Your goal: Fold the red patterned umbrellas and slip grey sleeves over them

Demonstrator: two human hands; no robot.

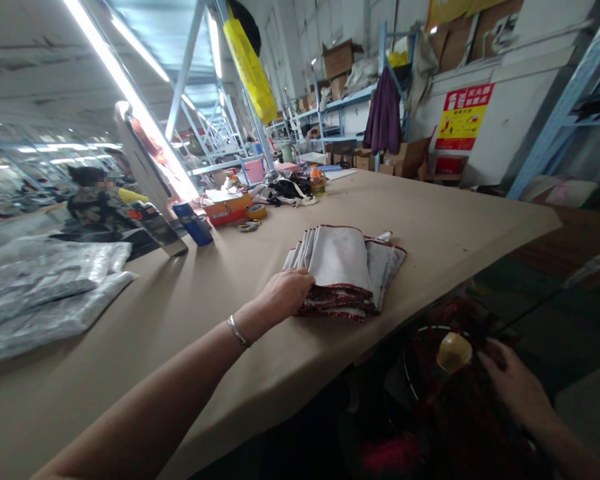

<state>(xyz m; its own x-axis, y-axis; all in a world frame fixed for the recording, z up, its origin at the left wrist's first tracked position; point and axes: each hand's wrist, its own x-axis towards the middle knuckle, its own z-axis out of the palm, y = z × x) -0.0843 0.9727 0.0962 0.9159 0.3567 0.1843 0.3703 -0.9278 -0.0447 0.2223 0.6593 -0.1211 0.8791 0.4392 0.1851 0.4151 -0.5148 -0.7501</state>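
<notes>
A stack of folded pale grey cloth pieces (341, 257) with dark red patterned edges lies near the front edge of the paper-covered table (410, 207). My left hand (291, 291), with a bracelet at the wrist, is closed on the stack's left edge, its fingertips partly hidden by the folds. Below the table edge at the lower right, my right hand (517, 383) reaches into a dark area beside dark red material (455, 413). Its fingers are mostly lost in shadow and blur. A pale yellow rounded thing (454, 353) sits just left of that hand.
Clear plastic-wrapped goods (45, 287) lie on the left. A tilted-looking bottle (160, 230), a blue tumbler (194, 224), a roll of tape (256, 212), scissors (250, 227) and an orange box (227, 208) stand further back. A person (97, 203) is beyond the table.
</notes>
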